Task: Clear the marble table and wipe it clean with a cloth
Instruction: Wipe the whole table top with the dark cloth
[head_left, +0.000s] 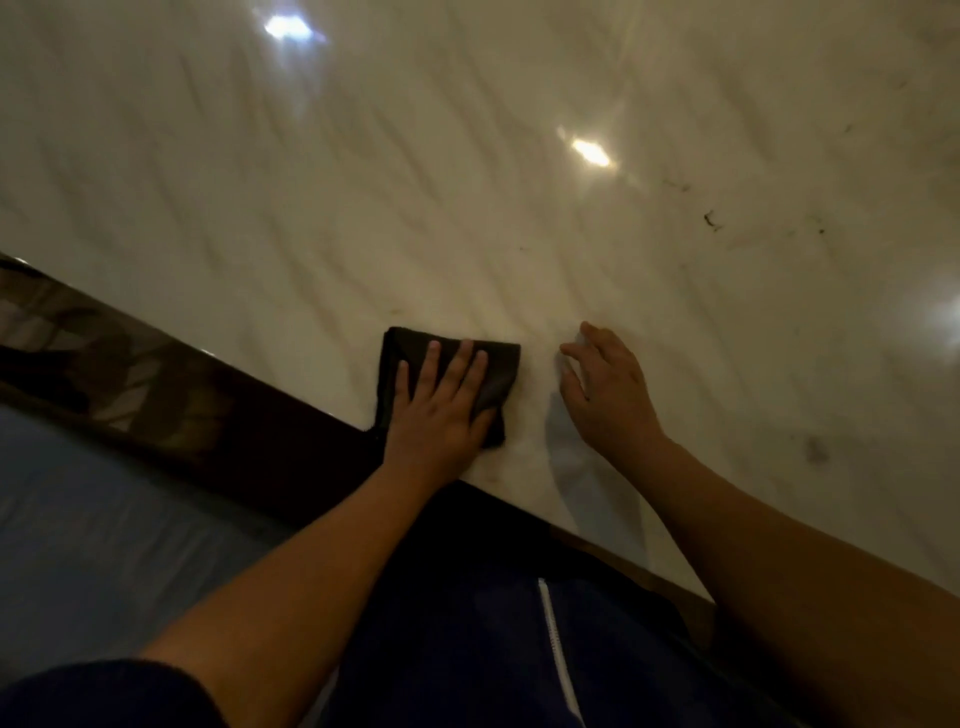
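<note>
A dark folded cloth (498, 371) lies flat on the pale marble table (467, 182) near its front edge. My left hand (441, 400) presses down on the cloth with fingers spread over it. My right hand (608, 389) hovers or rests just to the right of the cloth, fingers loosely curled and apart, holding nothing. Small dark specks and smudges (711, 221) mark the marble at the right.
A dark glossy wooden border (156, 374) frames the marble along the near-left edge. Beyond it lies a blue-grey floor (104, 519). My dark blue trousers with a white stripe (556, 639) show at the bottom. Ceiling lights reflect in the marble.
</note>
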